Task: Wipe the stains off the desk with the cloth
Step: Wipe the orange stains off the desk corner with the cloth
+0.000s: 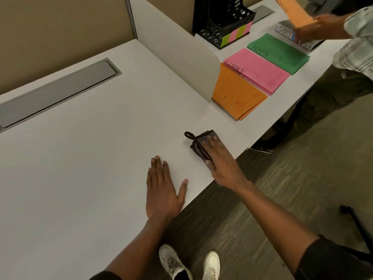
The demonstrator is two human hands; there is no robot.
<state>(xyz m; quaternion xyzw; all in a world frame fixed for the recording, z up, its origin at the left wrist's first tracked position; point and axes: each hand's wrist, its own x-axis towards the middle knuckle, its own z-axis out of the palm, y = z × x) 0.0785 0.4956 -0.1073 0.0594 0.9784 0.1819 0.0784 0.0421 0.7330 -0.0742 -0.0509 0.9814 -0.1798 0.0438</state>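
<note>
A white worktop [90, 158] is braced by the flat, empty left hand [161, 190]. Near its front edge, a small dark folded cloth [199, 142], seemingly soft and light, is pressed under the right hand's [220, 162] spread fingers [212, 140]; no stains are discernible.

We see a smooth, matt white desk [90, 158] with a dull grey, metal-looking cable flap [56, 93] set near its back edge. The dark cloth [201, 142] by the front edge looks soft and folded, with a cord loop. The coloured folders [256, 71] look like matt paper; the black file rack [220, 23] like perforated plastic.
</note>
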